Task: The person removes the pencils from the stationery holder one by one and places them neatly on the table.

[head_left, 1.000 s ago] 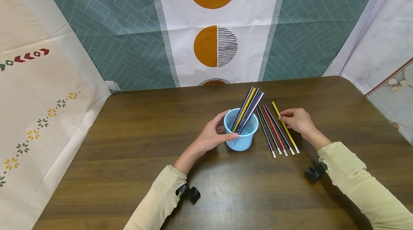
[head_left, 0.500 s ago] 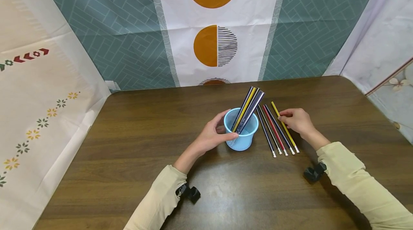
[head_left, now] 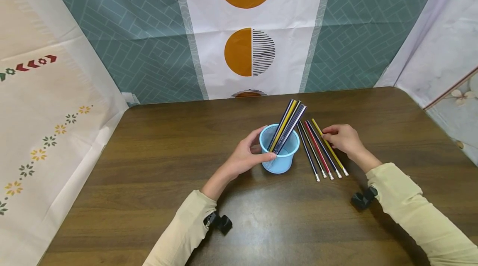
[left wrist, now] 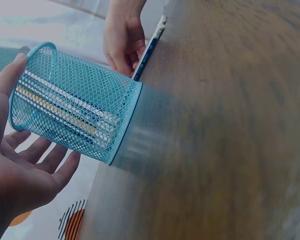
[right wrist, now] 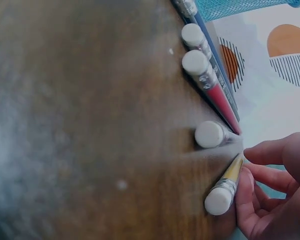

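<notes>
We reckon the left hand (head_left: 245,154) is basically there as an anchor: its fingers are wrapped round the blue mesh cup (head_left: 279,165), thumb along the near rim, probably so it doesn't tip under that bundle of pencils (head_left: 289,123) leaning out to the right. The cup stands on the worktop (head_left: 168,154), just left of four loose pencils (head_left: 308,150). Those lie nearly side by side, red one (head_left: 317,147) included, eraser ends toward us, and we'd guess that's so each can be grabbed without snagging its neighbour.

On the outer right edge of the row, the right hand (head_left: 345,139) has the yellow pencil (head_left: 336,157) pinched between thumb and fingertips, well up from its eraser, and we think that spot leaves the lower end free to swing. Pose-wise, the right sleeve (head_left: 414,208) comes in from the lower right, knuckles bent; the left sleeve (head_left: 186,224) slants up from the bottom edge.
</notes>
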Motion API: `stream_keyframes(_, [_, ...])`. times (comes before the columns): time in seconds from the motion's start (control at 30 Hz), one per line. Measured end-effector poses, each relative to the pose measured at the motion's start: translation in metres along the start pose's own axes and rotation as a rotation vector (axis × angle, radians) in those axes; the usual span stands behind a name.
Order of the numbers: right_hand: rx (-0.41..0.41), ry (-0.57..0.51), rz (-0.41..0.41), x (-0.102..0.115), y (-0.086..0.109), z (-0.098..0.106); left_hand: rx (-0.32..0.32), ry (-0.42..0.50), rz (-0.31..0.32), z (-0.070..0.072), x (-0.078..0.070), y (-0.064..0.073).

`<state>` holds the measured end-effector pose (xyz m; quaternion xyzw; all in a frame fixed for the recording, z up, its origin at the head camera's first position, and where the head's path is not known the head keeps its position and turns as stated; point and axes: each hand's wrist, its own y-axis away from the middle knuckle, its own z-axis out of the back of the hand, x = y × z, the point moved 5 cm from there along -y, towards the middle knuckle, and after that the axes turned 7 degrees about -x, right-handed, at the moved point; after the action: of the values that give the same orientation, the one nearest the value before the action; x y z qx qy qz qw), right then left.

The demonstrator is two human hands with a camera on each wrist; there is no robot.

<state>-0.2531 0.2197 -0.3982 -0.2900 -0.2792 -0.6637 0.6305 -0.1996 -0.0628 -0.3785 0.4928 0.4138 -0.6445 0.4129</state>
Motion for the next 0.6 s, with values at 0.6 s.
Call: stream_keyframes(0.6, [0.096, -0.117, -0.046, -0.0042, -0.0020, 0.0038, -0.006, -0.006, -0.004, 0.0002, 0.0006, -0.0005])
